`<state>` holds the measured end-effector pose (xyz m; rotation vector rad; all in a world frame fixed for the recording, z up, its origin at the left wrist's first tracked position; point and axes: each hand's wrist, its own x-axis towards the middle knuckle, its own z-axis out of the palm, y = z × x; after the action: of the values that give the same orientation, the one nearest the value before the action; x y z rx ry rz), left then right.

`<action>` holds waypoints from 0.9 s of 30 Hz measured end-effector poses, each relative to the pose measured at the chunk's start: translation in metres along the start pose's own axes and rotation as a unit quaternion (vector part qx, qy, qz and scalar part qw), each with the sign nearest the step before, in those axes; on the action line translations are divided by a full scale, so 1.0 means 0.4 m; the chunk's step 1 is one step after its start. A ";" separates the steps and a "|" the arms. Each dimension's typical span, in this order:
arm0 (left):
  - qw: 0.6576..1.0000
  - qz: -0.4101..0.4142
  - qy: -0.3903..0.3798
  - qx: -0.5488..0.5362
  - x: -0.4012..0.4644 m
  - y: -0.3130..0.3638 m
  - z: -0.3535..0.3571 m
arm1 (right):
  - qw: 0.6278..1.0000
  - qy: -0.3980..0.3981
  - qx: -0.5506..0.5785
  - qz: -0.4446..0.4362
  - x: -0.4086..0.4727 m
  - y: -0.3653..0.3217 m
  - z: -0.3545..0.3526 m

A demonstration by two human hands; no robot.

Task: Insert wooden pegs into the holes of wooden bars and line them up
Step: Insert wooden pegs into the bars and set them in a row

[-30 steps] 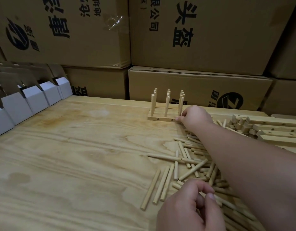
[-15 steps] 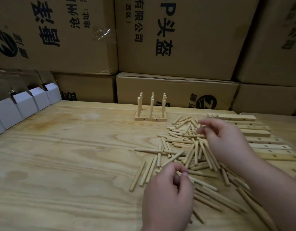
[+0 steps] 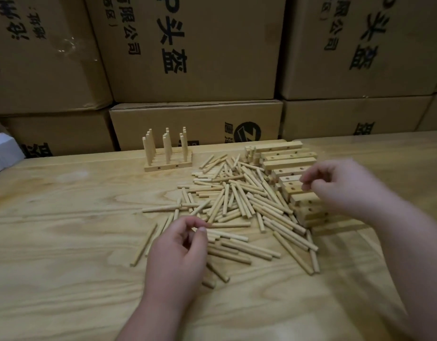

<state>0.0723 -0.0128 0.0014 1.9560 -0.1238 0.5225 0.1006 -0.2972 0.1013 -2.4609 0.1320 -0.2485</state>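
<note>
Several wooden bars with upright pegs [image 3: 167, 166] stand in a row at the table's far edge. A pile of loose wooden pegs [image 3: 237, 200] covers the middle of the table. To its right is a stack of drilled wooden bars [image 3: 288, 156]. My left hand [image 3: 180, 254] rests at the pile's near left edge, thumb and forefinger pinched on the end of a peg [image 3: 227, 236] that lies on the pile. My right hand [image 3: 343, 190], blurred, hovers over the nearer bars of the stack with its fingers curled and apart, and I see nothing in it.
The wooden table [image 3: 65, 230] runs left of the pile. Stacked cardboard boxes [image 3: 195, 45] form a wall right behind the table. A white folded carton [image 3: 3, 150] sits at the far left edge.
My right hand left the pegged bars, crossed the peg pile and now hovers over the stack of bars. The view has turned right. My left hand stayed pinched at the pile.
</note>
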 end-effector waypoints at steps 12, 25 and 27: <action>0.999 -0.007 0.018 -0.035 0.001 -0.006 0.008 | 0.959 -0.195 -0.206 0.006 0.014 0.000 0.011; 0.998 0.037 0.036 -0.029 -0.009 0.009 0.004 | 0.978 -0.060 -0.097 -0.174 -0.076 -0.143 -0.074; 0.996 0.072 0.040 -0.037 -0.012 0.020 -0.002 | 0.981 -0.055 -0.011 -0.188 -0.083 -0.164 -0.048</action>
<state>0.0653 -0.0165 0.0066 1.8607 -0.2327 0.6804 0.0664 -0.2522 0.1521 -2.4991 -0.3829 -0.2708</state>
